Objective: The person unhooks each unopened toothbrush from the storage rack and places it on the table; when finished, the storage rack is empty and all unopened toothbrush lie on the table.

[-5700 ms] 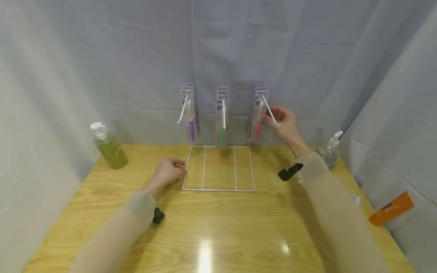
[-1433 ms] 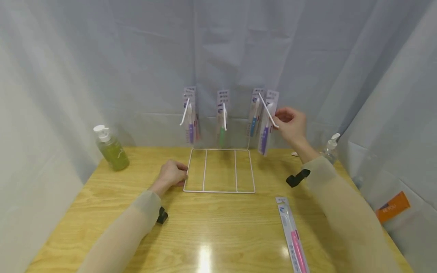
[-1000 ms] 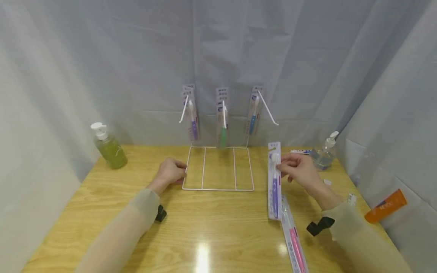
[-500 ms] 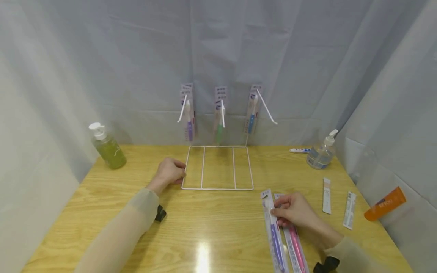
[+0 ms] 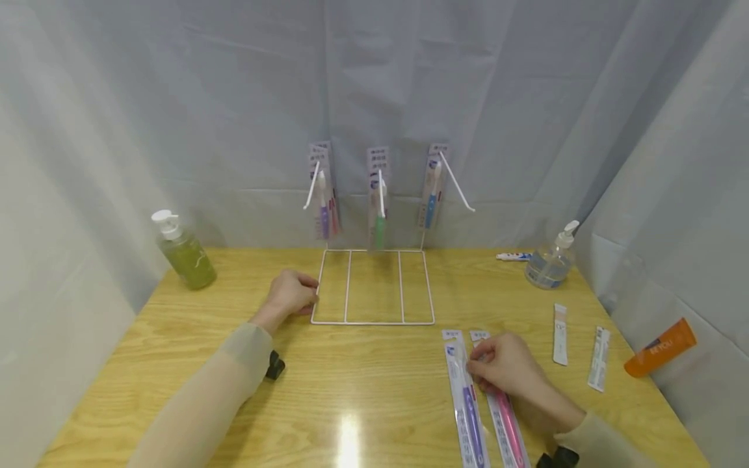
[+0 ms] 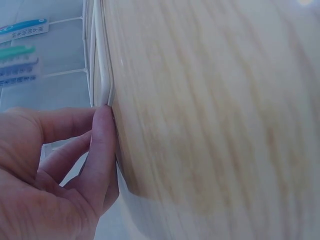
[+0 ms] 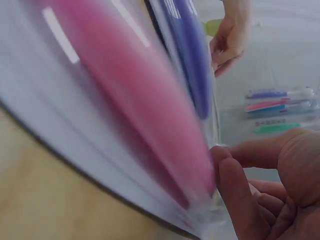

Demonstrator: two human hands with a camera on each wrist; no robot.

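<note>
At the rack's left side my left hand pinches the white wire display rack by its base; the left wrist view shows thumb and forefinger on the wire. My right hand pinches the right edge of a packaged purple toothbrush lying on the table. Right beside it lies a packaged pink toothbrush, partly covered by that hand. On the rack's hooks hang more packs: purple toothbrushes left, green toothbrushes in the middle, one blue toothbrush right.
A green pump bottle stands at the back left. On the right are a clear pump bottle, a small toothpaste tube, two white sachets and an orange tube. A grey curtain hangs behind the table.
My right hand has taken the purple toothbrush pack off the right hook and laid it beside the pink pack, which was set down earlier. The left hand has stayed at the rack.
</note>
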